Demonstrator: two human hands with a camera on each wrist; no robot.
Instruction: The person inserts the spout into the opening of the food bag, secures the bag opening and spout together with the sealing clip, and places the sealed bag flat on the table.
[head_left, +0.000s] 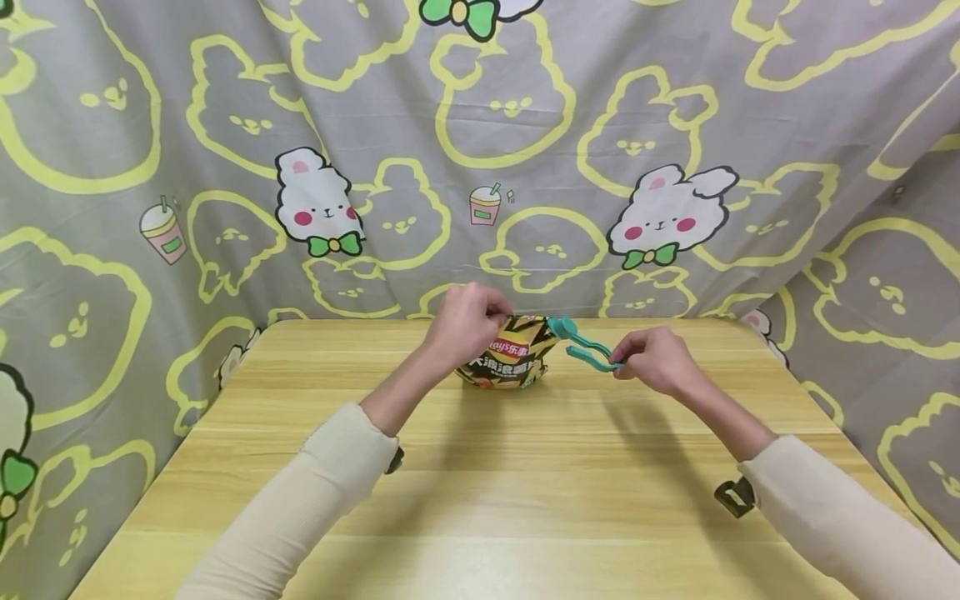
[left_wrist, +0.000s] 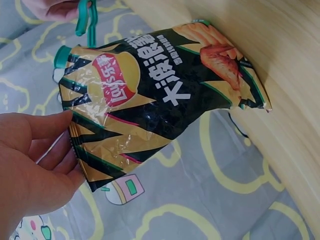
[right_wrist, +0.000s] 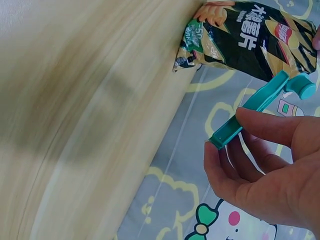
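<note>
A black and gold Lay's chip bag point(head_left: 504, 354) stands upright near the table's far edge. My left hand point(head_left: 467, 323) pinches the bag's top edge at its left corner, thumb on one side and fingers on the other in the left wrist view. My right hand point(head_left: 660, 360) holds a teal bag clip point(right_wrist: 250, 110) by its free end, between thumb and fingers. The clip's two arms are spread apart. Its end with a round spout cap point(head_left: 562, 327) is at the bag's upper right corner; whether the arms straddle the bag's edge there I cannot tell.
The light wood table point(head_left: 480, 500) reaches from the front to a grey curtain point(head_left: 405, 108) with yellow outlines and white rabbits, hanging just behind the bag. Dark straps point(head_left: 735, 497) sit under both sleeves.
</note>
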